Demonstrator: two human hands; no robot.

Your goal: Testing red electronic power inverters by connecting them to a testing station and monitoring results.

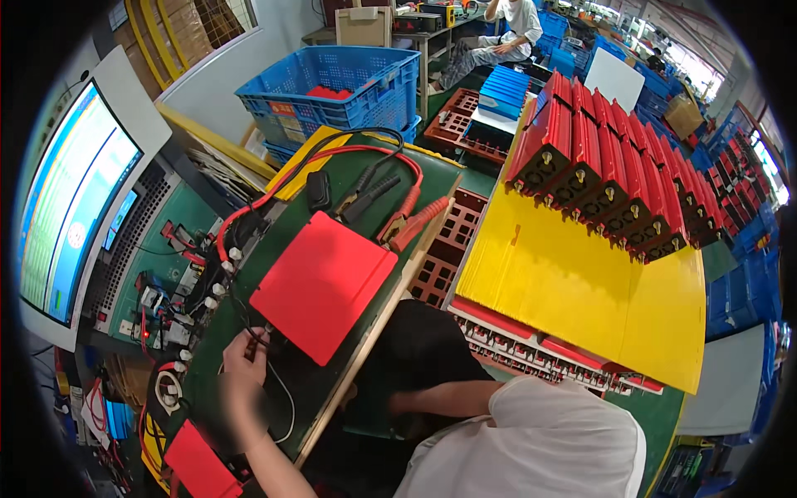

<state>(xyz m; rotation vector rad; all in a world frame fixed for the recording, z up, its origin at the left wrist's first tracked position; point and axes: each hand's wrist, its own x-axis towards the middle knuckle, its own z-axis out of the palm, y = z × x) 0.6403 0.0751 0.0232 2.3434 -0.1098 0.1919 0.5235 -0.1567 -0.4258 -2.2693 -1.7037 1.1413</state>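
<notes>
A red flat-topped case (324,286) lies at a slant on the green bench. My left hand (246,358) is at the case's near left corner, fingers closed round a small dark cable end (256,339). A thin pale cable (286,398) loops beside that hand. Past the case's far edge lie a black clamp (365,199) and a red clamp (411,224) on thick leads. My right hand (403,405) is low by my lap, beyond the bench edge; shade and blur hide its fingers.
At the left stands a lit monitor (79,203). Several red finned units (610,170) stand in rows on a yellow sheet (564,282) at the right. Behind the bench is a blue crate (332,91). Another person (506,41) sits at the back. A second red case (202,459) lies near left.
</notes>
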